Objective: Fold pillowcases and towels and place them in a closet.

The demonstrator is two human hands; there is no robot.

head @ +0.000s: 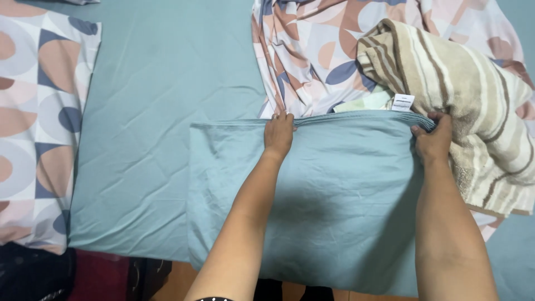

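A folded teal-blue sheet (345, 189) lies in front of me on a bed covered in the same teal fabric (161, 100). My left hand (278, 134) rests flat on the sheet's far edge, fingers together, pressing it down. My right hand (432, 136) pinches the far right corner of the same sheet, thumb and fingers closed on the hem. Both arms reach forward over the sheet.
A beige and brown striped towel (468, 95) is heaped at the right, with a white label (403, 102). A patterned cloth with pink, blue and white shapes (312, 56) is bunched behind the sheet. A pillow in the same pattern (33, 128) lies at the left. Dark things sit on the floor at bottom left.
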